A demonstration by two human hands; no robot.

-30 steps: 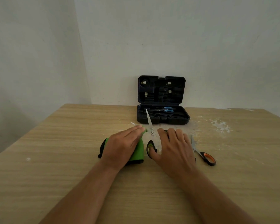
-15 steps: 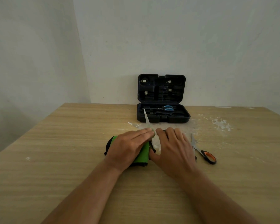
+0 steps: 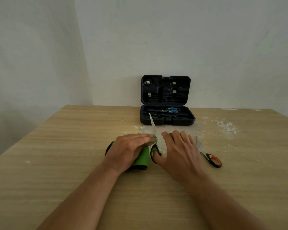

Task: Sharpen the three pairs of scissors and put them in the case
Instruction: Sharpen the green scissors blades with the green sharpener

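Observation:
My left hand point(image 3: 131, 149) presses down on a green and black sharpener point(image 3: 142, 159) lying on the wooden table point(image 3: 56, 163). My right hand point(image 3: 178, 153) holds a pair of green-handled scissors point(image 3: 154, 130), thumb through the handle loop, blades spread and pointing away from me beside the sharpener. Orange-handled scissors point(image 3: 209, 157) lie on the table just right of my right hand. Blue-handled scissors point(image 3: 170, 110) lie inside the open black case point(image 3: 167, 121) at the back against the wall.
White flecks and dust point(image 3: 226, 126) are scattered on the table right of the case and around my hands. The table meets the wall behind the case; its left edge runs diagonally toward me.
The sharpener under my left hand slid right against the scissors and has now eased back left a little; the scissors' handle loop shows again. The blades have stayed pointing at the case.

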